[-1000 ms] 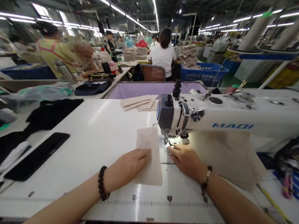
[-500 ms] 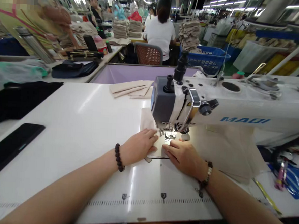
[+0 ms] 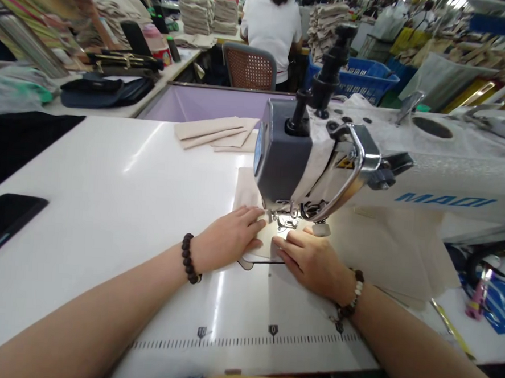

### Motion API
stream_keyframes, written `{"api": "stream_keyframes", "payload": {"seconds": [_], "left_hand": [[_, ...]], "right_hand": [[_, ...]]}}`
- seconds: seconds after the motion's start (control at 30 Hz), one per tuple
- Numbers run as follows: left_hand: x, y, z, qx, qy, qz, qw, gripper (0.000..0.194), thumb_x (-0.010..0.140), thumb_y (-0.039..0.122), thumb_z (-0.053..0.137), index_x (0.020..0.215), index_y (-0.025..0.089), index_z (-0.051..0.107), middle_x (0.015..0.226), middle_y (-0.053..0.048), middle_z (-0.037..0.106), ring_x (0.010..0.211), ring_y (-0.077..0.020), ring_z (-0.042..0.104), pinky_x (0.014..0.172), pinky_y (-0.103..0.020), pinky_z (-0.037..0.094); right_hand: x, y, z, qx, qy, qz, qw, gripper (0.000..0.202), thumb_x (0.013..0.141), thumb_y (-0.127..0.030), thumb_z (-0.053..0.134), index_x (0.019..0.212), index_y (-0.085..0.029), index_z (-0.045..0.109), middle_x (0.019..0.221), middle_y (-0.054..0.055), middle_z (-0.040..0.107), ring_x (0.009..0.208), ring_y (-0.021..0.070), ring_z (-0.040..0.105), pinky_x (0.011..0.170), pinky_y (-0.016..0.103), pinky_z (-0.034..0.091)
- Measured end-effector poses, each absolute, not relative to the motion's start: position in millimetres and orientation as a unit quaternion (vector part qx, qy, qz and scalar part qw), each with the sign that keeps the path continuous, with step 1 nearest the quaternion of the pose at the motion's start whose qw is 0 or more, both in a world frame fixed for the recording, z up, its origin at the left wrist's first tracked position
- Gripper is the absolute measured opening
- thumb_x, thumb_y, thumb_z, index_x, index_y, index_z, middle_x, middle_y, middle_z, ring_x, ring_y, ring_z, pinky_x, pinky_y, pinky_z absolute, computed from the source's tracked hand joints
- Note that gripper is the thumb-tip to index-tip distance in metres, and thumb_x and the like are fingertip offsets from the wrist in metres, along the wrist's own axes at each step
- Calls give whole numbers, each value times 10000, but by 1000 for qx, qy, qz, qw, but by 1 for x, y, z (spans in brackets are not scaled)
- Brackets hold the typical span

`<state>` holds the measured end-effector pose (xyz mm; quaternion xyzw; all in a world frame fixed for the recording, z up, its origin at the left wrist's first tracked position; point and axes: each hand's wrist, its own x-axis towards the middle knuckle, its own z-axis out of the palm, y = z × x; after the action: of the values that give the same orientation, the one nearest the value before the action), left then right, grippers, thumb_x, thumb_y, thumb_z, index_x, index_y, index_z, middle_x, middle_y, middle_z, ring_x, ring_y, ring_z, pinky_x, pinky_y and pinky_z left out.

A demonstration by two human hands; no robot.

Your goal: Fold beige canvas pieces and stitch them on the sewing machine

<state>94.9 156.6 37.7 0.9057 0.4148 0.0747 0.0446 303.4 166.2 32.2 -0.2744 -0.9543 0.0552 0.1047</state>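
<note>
A small beige fabric piece (image 3: 246, 191) lies under the presser foot (image 3: 285, 220) of a white and grey sewing machine (image 3: 365, 167); most of it is covered by my hands and the machine head. My left hand (image 3: 228, 239) presses flat on the piece just left of the needle, fingers extended. My right hand (image 3: 310, 260) presses on it just in front of the foot, fingers curled down. Both wrists wear bead bracelets.
A stack of beige cut pieces (image 3: 215, 133) lies at the table's far edge. Larger beige fabric (image 3: 394, 249) sits under the machine arm at right. A black phone (image 3: 2, 222) rests at left. A ruler scale (image 3: 243, 341) marks the near edge. A seated person (image 3: 271, 25) works ahead.
The fabric piece has fed back under the presser foot, away from me. Both hands followed it toward the needle, and the view came closer to the machine.
</note>
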Motion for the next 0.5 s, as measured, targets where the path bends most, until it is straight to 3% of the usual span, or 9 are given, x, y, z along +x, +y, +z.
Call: {"api": "stream_keyframes", "payload": {"seconds": [0.5], "left_hand": [[95,158,36,906,414,70,53,292,857,229,509,1109,82,493,1153,-144,484,1111,-260,435,949,-408,402]], "right_hand": [[303,167,32,-274,-955,55,103,287,937,-259,329,974,-155,593,737,33,559,669,158,479,696,306,304]]}}
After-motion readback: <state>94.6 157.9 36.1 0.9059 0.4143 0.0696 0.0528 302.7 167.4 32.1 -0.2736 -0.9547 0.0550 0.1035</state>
